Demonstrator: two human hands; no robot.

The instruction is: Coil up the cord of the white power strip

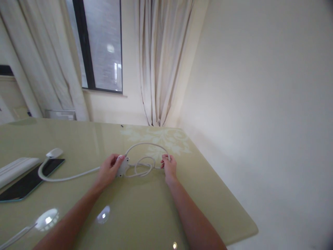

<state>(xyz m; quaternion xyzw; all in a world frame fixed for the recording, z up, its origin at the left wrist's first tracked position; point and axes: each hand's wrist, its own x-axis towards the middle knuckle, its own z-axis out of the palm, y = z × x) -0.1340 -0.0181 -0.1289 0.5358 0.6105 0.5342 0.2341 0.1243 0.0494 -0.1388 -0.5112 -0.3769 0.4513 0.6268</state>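
My left hand (109, 169) is closed round a small white adapter block (123, 166) lying on the glossy green table (145, 208). A white cable (145, 163) loops out of the block in two coils between my hands. My right hand (168, 165) pinches the far end of the larger loop at the right. A longer run of white cable (67, 177) trails from the block leftward and curves up to a white plug (54, 152).
A dark tablet (28, 182) lies at the left with a white keyboard-like slab (15, 168) on it. A lamp's reflection (47, 218) shows near the front left. Curtains (158, 62) and a window (101, 45) stand behind; a bare wall is to the right.
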